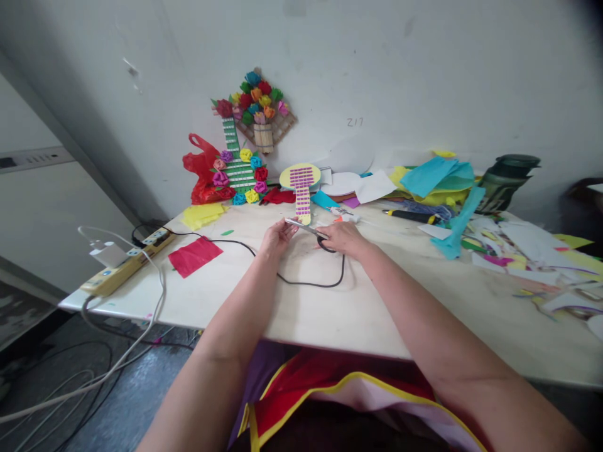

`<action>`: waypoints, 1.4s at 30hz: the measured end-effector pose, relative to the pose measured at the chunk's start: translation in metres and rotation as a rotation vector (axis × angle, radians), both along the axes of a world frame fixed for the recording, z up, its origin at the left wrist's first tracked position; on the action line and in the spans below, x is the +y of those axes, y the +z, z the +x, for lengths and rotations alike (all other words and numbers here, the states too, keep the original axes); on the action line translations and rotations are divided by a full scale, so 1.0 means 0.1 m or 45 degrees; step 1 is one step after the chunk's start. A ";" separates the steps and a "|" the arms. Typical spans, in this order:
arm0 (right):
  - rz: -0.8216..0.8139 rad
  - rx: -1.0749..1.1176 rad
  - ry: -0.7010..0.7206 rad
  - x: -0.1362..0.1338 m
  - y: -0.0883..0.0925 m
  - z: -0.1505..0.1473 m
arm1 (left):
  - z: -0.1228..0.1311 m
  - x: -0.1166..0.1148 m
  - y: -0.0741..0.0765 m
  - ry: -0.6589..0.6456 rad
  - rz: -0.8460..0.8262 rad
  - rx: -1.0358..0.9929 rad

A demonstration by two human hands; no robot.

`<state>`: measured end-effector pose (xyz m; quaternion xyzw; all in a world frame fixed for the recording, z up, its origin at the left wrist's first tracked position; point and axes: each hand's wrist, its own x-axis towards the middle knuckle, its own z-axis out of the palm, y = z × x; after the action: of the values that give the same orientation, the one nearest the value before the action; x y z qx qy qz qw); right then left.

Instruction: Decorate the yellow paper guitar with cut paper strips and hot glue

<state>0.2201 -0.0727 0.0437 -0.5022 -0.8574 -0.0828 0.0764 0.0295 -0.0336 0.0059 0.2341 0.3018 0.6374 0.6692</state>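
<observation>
My right hand (346,240) is closed round the black handles of a pair of scissors (305,226), whose metal blades point left. At the blade tips, my left hand (280,237) has its fingers curled together; anything pinched there is too small to make out. Just beyond both hands lies a yellow paddle-shaped piece (286,177) with purple and white strips across its face and stem. A white glue gun (347,217) with an orange part rests behind my right hand. Its black cord (311,284) seems to loop below my hands.
Left on the table are red crepe paper (195,256), yellow sheets (203,216) and a power strip (110,280) with a charger. A flower-decorated green guitar shape (239,172) leans at the back. Paper scraps (522,245), a black-yellow tool (411,216) and a dark bottle (506,182) lie right.
</observation>
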 end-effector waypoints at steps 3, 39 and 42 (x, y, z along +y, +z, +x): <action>0.003 -0.005 0.010 0.00 0.00 0.00 | 0.00 0.00 0.00 -0.011 0.019 0.016; 0.059 0.002 0.016 0.03 -0.06 0.02 | 0.02 0.01 -0.04 -0.019 0.075 0.048; 0.068 -0.001 0.026 0.03 -0.05 0.01 | 0.02 0.00 -0.04 -0.015 0.079 0.063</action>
<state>0.2216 -0.0698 0.0385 -0.4912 -0.8599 -0.1051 0.0904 0.0314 -0.0333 0.0019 0.2722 0.2969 0.6365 0.6578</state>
